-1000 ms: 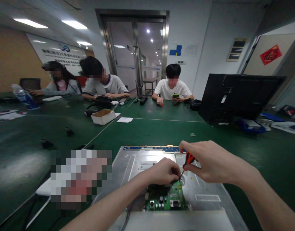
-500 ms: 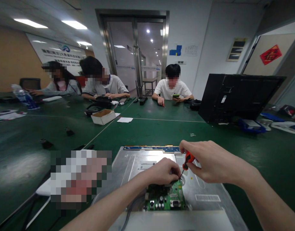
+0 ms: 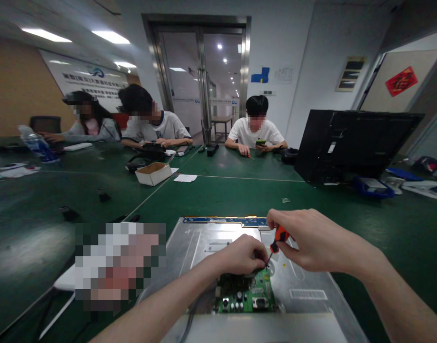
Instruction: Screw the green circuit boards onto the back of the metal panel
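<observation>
Screwdriver | gripped in right hand | left hand beside its shaft, hold unclear

Coloured orange and black on the screwdriver, green on the circuit board, silvery grey on the metal panel.

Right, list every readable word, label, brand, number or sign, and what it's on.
"福": red sign, right.
"大数据科技": wall board; remaining text blurred.
Glass doors: lettering too small.
Bottle: label blurred.
Barcode label on metal panel: too small.
Green circuit board: any printing too small.
</observation>
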`<state>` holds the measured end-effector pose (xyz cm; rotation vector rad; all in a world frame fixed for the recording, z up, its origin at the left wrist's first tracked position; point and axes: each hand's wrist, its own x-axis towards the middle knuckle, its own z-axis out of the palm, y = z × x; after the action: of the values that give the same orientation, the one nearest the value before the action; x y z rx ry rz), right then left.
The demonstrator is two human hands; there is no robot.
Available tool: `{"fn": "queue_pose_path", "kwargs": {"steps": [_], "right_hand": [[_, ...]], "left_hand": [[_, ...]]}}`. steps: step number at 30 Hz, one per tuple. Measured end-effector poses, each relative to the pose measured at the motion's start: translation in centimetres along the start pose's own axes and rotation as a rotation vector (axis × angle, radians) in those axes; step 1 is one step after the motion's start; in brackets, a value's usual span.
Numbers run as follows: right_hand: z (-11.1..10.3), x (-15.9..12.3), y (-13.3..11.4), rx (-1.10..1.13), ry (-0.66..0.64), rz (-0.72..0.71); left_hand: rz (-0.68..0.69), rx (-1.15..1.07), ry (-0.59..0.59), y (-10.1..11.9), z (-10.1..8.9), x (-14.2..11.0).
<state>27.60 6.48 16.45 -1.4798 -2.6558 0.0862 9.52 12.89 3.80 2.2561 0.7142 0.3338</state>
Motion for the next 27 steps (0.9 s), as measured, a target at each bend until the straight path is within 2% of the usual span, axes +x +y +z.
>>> {"fn": "queue_pose_path", "kwargs": {"steps": [3, 9, 17, 27], "right_hand": [[0.13, 0.01, 0.12, 0.016, 0.005, -0.014], [0.49, 0.7, 0.55, -0.085, -0.009, 0.053], [0.22, -0.04, 0.18, 0.023, 0.007, -0.029], [0.1, 0.39, 0.28, -0.055, -0.014, 0.014]], "left_hand": [[0.006, -0.003, -0.003, 0.15, -0.07, -0.04], [0.011, 0.006, -0.002, 0.08, -0.09, -0.05], [0.01, 0.007, 0.001, -0.13, -0.05, 0.03], [-0.005, 0.009, -0.014, 0.07, -0.09, -0.02]]}}
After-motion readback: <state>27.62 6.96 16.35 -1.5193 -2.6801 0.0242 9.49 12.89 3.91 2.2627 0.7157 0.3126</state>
